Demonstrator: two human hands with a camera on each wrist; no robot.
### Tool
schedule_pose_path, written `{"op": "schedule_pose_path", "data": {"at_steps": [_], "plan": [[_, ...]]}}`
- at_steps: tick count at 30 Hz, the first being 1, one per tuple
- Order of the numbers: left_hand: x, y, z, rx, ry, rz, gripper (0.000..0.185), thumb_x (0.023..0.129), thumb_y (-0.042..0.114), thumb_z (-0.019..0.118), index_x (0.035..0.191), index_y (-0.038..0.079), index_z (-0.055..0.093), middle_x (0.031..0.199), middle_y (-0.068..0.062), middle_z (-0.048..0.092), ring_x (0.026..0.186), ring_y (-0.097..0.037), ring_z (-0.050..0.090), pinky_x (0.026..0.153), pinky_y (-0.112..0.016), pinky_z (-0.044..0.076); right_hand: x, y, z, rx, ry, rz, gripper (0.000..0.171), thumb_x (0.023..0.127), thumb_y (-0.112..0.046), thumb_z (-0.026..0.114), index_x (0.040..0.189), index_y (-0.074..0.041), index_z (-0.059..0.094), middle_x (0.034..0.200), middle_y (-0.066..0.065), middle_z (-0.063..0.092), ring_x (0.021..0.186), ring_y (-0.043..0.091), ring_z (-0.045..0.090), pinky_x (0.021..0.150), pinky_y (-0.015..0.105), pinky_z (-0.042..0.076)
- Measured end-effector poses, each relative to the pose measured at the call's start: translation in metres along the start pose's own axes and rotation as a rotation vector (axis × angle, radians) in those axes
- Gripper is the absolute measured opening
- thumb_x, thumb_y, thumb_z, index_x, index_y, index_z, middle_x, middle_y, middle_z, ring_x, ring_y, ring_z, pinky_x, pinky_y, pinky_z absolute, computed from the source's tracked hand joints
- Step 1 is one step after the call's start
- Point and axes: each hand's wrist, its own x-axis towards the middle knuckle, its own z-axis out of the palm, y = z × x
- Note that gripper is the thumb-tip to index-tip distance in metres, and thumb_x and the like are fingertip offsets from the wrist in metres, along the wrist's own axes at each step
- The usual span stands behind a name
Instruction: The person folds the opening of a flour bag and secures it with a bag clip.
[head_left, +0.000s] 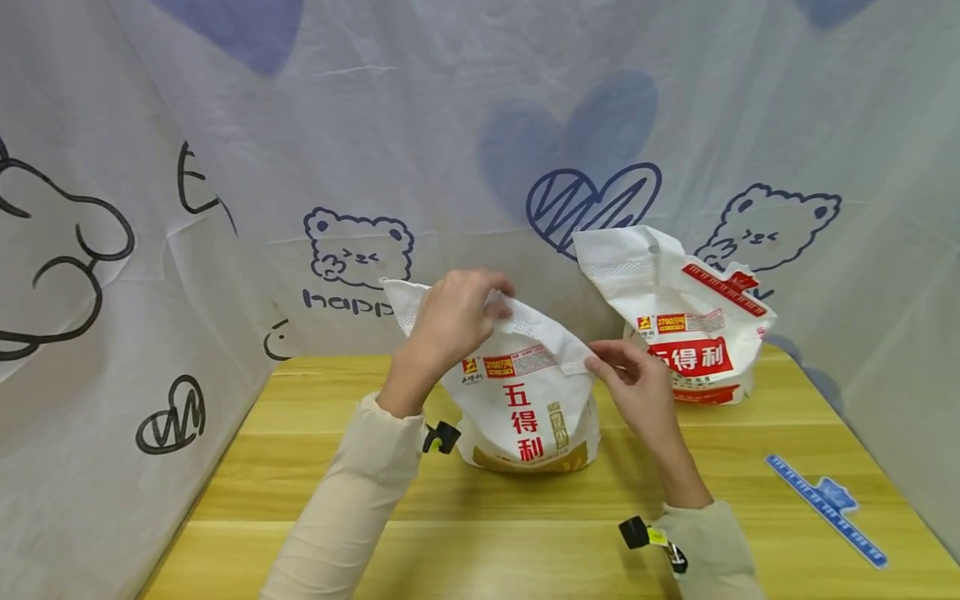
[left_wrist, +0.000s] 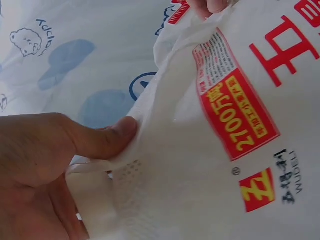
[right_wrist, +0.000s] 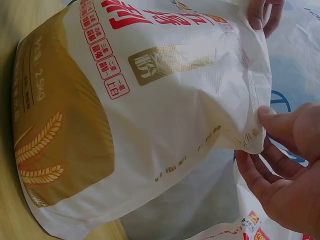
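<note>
the person's left hand (head_left: 450, 321) grips the top left corner of a white flour bag (head_left: 528, 400), thumb (left_wrist: 107, 137) pressed against the perforated strip along the bag's upper edge and the other fingers curled behind it. the right hand (head_left: 637, 387) pinches the bag's top right corner between thumb (right_wrist: 280, 125) and fingertips, palm partly spread below. the bag stands upright near the middle of the wooden table (head_left: 315, 492), closer to the back edge than the front, its gold base resting on the boards and its red lettering facing the person. a second flour bag (head_left: 686, 321) with a red band stands near the back right corner, leaning a little, just behind and to the right of the first; whether the two touch cannot be told. a blue ruler (head_left: 825, 508) lies flat by the right edge. a white cloth with bears and hearts (head_left: 360, 250) hangs behind and along both sides of the table.
</note>
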Motion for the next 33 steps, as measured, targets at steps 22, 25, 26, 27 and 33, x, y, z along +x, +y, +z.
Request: {"op": "schedule_pose_path", "data": {"at_steps": [22, 25, 26, 27, 33], "plan": [[0.004, -0.001, 0.015, -0.069, 0.182, 0.136, 0.011, 0.089, 0.003, 0.078, 0.097, 0.01, 0.078, 0.096, -0.001, 0.076, 0.09, -0.02, 0.072, 0.08, -0.03, 0.057, 0.002, 0.008, -0.002, -0.089, 0.025, -0.024, 0.012, 0.094, -0.004, 0.073, 0.105, 0.001, 0.075, 0.1, 0.013, 0.074, 0.086, 0.016, 0.067, 0.077, 0.014, 0.054], [0.004, -0.001, 0.015, -0.069, 0.186, 0.138, 0.011, 0.089, 0.003, 0.078, 0.098, 0.009, 0.078, 0.097, -0.002, 0.075, 0.09, -0.02, 0.072, 0.08, -0.031, 0.057, 0.002, 0.006, -0.003, -0.085, 0.021, -0.037, 0.013, 0.095, -0.003, 0.072, 0.107, 0.001, 0.075, 0.102, 0.013, 0.074, 0.087, 0.015, 0.066, 0.078, 0.014, 0.054], [0.004, -0.001, 0.015, -0.069, 0.187, 0.139, 0.011, 0.089, 0.003, 0.078, 0.098, 0.009, 0.078, 0.097, -0.002, 0.075, 0.09, -0.02, 0.072, 0.081, -0.031, 0.057, 0.002, 0.005, -0.004, -0.081, 0.017, -0.039, 0.013, 0.095, -0.003, 0.072, 0.107, 0.001, 0.074, 0.103, 0.013, 0.074, 0.087, 0.013, 0.066, 0.078, 0.014, 0.054], [0.004, 0.0, 0.014, -0.07, 0.185, 0.14, 0.011, 0.09, 0.003, 0.077, 0.098, 0.009, 0.078, 0.098, -0.002, 0.075, 0.091, -0.021, 0.072, 0.081, -0.031, 0.057, 0.001, 0.005, -0.005, -0.077, 0.015, -0.041, 0.014, 0.094, -0.002, 0.072, 0.108, 0.001, 0.074, 0.103, 0.013, 0.074, 0.088, 0.012, 0.066, 0.079, 0.014, 0.054], [0.002, 0.001, 0.016, -0.042, 0.182, 0.143, 0.01, 0.091, 0.003, 0.077, 0.098, 0.01, 0.077, 0.098, -0.001, 0.074, 0.091, -0.022, 0.071, 0.079, -0.033, 0.057, -0.004, 0.006, -0.013, -0.106, -0.015, -0.048, 0.017, 0.094, -0.003, 0.073, 0.111, 0.0, 0.075, 0.106, 0.012, 0.073, 0.094, 0.008, 0.068, 0.082, 0.013, 0.053]]}}
